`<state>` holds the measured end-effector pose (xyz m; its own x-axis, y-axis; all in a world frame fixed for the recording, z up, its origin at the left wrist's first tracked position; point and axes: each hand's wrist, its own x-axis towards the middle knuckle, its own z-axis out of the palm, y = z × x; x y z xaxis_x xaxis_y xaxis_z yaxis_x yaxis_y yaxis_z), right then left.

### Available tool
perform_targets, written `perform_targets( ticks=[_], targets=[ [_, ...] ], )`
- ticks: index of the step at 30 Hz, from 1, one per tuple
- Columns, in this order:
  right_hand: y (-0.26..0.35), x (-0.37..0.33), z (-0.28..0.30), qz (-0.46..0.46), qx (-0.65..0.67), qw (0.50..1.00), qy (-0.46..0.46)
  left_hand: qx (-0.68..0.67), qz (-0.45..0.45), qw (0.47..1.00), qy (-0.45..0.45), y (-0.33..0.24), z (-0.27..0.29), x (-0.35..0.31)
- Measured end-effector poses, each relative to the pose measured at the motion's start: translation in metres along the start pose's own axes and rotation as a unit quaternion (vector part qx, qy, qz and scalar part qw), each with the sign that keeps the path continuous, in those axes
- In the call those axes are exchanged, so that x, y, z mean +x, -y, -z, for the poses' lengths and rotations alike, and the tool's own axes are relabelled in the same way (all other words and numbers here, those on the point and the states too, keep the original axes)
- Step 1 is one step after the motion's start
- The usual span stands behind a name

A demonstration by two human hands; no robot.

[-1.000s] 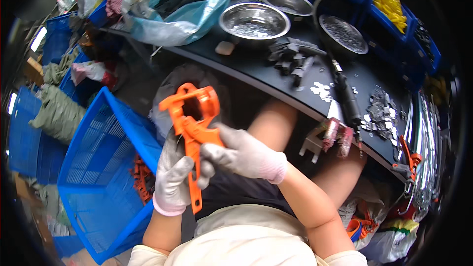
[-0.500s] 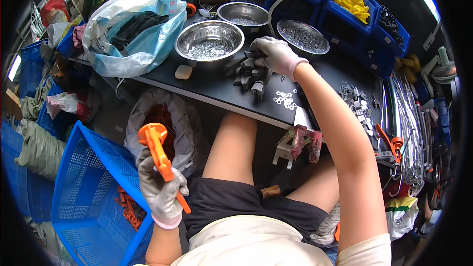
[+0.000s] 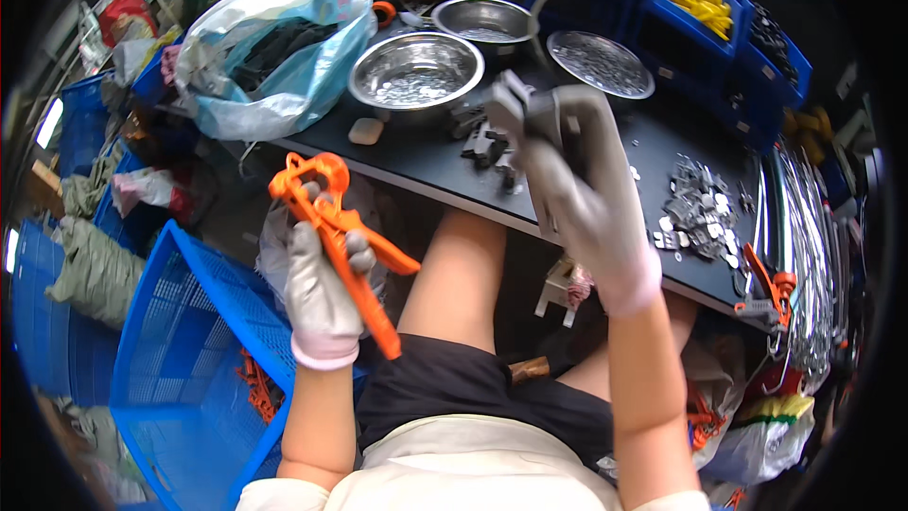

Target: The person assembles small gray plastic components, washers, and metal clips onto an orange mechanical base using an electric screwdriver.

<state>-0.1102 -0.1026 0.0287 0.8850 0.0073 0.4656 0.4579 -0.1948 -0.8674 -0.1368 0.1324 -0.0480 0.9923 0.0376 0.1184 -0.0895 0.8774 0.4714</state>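
My left hand (image 3: 326, 279), in a grey-and-white work glove, grips an orange plastic clamp body (image 3: 331, 213) with two handle-like arms spread apart. It is raised over my lap, left of my thigh. My right hand (image 3: 591, 180), gloved too, is lifted over the table's front edge. Its thumb and fingers pinch a dark grey part (image 3: 509, 109), smeared by motion. More grey-black parts (image 3: 487, 144) lie in a small heap on the black table behind that hand.
Steel bowls of small metal pieces (image 3: 416, 71) stand toward the back, beside a plastic bag (image 3: 274, 66) of dark parts. Loose metal parts (image 3: 700, 213) and long rods (image 3: 804, 265) lie at right. A blue crate (image 3: 203, 369) with orange pieces is at lower left.
My right hand has come up from the heap toward me, carrying a dark grey part. My left hand has turned the orange clamp body and moved slightly right, showing its two arms apart.
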Motion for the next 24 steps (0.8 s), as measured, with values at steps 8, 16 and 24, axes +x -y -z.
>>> perform_targets(
  ticks=[8, 16, 24],
  targets=[
    [-0.026, -0.093, -0.031, 0.035, -0.074, 0.994, 0.068, 0.158, -0.227, 0.953, 0.125, 0.013, -0.069, 0.016],
    [-0.045, -0.106, -0.054, 0.128, -0.133, 0.982, 0.025, 0.220, -0.361, 0.906, 0.031, 0.020, -0.076, 0.011],
    [-0.060, -0.114, -0.072, 0.097, -0.075, 0.987, -0.102, 0.312, -0.391, 0.860, 0.102, 0.023, -0.089, -0.002]
  ],
)
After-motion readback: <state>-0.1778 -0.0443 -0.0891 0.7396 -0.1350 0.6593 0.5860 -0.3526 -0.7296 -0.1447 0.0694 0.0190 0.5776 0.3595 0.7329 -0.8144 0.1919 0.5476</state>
